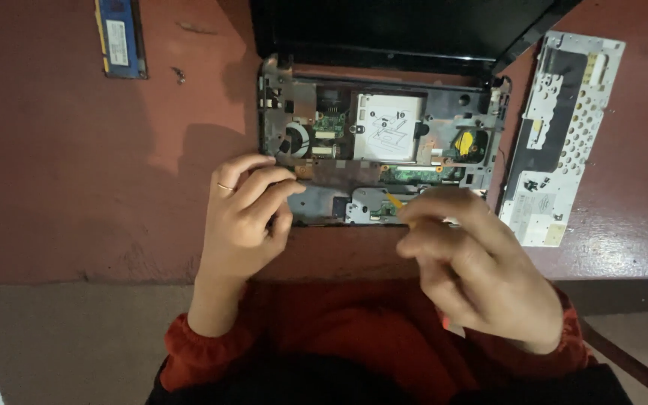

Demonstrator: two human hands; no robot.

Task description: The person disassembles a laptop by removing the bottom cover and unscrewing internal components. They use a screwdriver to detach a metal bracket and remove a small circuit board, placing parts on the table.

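An opened small laptop (384, 135) lies on the reddish table (76, 187) with its inner boards, fan and a silver drive plate exposed. My left hand (245, 217), a ring on one finger, rests with curled fingers on the laptop's front left corner. My right hand (474, 262) is blurred and grips a thin orange-yellow tool (395, 202) whose tip points at the front middle of the laptop base. The black screen (399, 26) stands open at the back.
A removed keyboard plate (560, 135) lies face down to the right of the laptop. A blue memory module (120, 37) and a small screw (179, 73) lie at the back left. The table's front edge runs just under my hands; red sleeves below.
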